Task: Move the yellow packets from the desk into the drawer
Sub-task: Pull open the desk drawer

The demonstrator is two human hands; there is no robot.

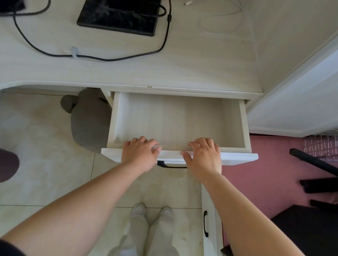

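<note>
The pale wooden drawer stands pulled out under the desk, and its inside shows only bare wood. My left hand and my right hand both rest on the top edge of the drawer front, fingers curled over it into the drawer. Between and below them is the black drawer handle. No yellow packets show anywhere on the desk or in the drawer.
A black monitor base and black cables lie on the desk's left and middle, a white cable at the back right. A grey plush toy sits on the floor left of the drawer. A lower door stands ajar.
</note>
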